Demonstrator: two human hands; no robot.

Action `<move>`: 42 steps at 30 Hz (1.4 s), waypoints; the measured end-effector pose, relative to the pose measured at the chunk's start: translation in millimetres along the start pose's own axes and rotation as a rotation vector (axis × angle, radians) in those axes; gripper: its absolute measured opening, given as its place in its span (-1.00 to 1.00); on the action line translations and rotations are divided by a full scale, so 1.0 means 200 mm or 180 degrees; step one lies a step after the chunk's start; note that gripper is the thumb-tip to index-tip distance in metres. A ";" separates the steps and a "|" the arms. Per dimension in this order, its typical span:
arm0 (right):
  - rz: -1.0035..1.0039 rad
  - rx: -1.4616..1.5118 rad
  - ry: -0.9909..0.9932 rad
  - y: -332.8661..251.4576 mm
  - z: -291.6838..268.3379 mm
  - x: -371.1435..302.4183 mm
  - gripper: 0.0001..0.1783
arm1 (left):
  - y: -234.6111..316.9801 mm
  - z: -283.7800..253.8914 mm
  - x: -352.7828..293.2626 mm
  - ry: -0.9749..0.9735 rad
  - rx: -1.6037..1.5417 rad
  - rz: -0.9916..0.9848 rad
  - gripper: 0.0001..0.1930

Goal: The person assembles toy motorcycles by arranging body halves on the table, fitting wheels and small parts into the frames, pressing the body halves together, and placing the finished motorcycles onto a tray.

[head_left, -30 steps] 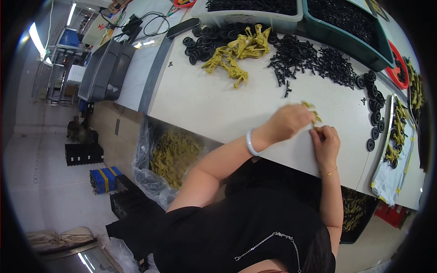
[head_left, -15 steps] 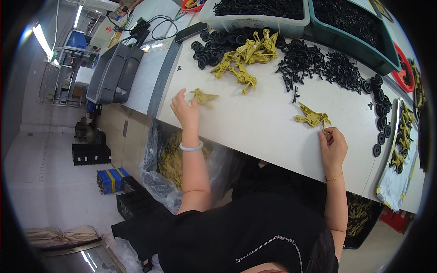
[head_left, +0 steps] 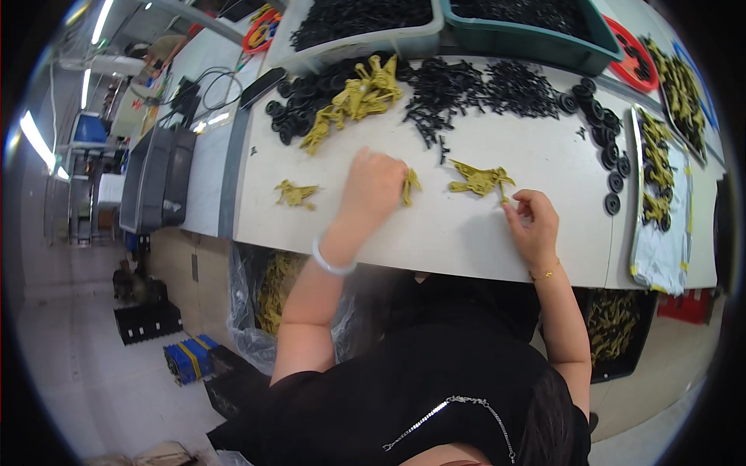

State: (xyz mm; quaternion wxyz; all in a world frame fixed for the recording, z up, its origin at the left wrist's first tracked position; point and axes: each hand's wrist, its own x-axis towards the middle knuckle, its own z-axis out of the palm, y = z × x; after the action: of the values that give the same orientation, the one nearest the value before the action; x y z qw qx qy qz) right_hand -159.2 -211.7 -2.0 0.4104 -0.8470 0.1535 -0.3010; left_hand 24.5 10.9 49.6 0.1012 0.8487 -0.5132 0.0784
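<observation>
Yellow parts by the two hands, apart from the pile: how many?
3: one yellow part lies left of the left hand, a second part shows at that hand's right side, a third part touches the right hand. The left hand may hide more.

I am watching through one wide fisheye lens that is riding on the wearer's head, facing steeply down past the black shirt (head_left: 435, 373) onto the white worktable (head_left: 575, 248). It is looking from close by: the left hand (head_left: 377, 186) and right hand (head_left: 535, 225) are falling near mid-view, a pale tub (head_left: 373, 42) is running off the top, and the floor (head_left: 85, 349) is spreading farther away at left.
</observation>
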 end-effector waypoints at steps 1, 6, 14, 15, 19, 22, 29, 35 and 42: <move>0.0041 -0.0043 0.0027 -0.01 -0.01 -0.01 -0.76 | 0.10 0.00 -0.02 -0.0012 -0.0043 0.0048 -0.81; -0.0554 -0.0205 -0.0790 -0.12 -0.04 -0.09 -0.77 | 0.36 0.12 -0.06 0.0367 -0.1099 -0.0246 -0.85; -0.0729 -0.0552 -0.0615 -0.13 0.01 -0.19 -0.78 | 0.60 0.20 -0.04 0.0375 -0.2017 -0.0049 -0.85; -0.0730 -0.0551 -0.0610 -0.13 0.00 -0.19 -0.78 | 0.61 0.20 -0.03 0.0422 -0.2055 0.0187 -0.85; -0.0472 -0.0545 -0.0676 -0.11 -0.02 -0.22 -0.78 | 0.58 0.25 -0.04 0.0370 -0.1691 0.0728 -0.80; -0.0379 -0.0457 -0.0750 -0.11 -0.02 -0.22 -0.75 | 0.54 0.26 0.00 0.0344 -0.1787 0.1127 -0.80; -0.0169 -0.0451 -0.0745 -0.11 -0.02 -0.22 -0.74 | 0.33 -0.03 0.03 0.2320 -0.2052 -0.0384 -0.83; -0.0059 -0.0330 -0.0649 -0.11 0.00 -0.22 -0.75 | -0.47 -0.02 -0.37 0.1948 -0.2983 -0.2706 -0.83; 0.0105 -0.0365 -0.0650 -0.12 0.00 -0.22 -0.77 | -0.66 0.01 -0.21 0.1321 0.0163 -0.1941 -0.52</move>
State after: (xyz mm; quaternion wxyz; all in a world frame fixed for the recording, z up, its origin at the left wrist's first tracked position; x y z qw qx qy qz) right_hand -192.5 -174.8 1.3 0.3797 -0.8927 0.1418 -0.1970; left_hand 122.1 106.9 25.0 0.2005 0.9309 -0.2031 0.2279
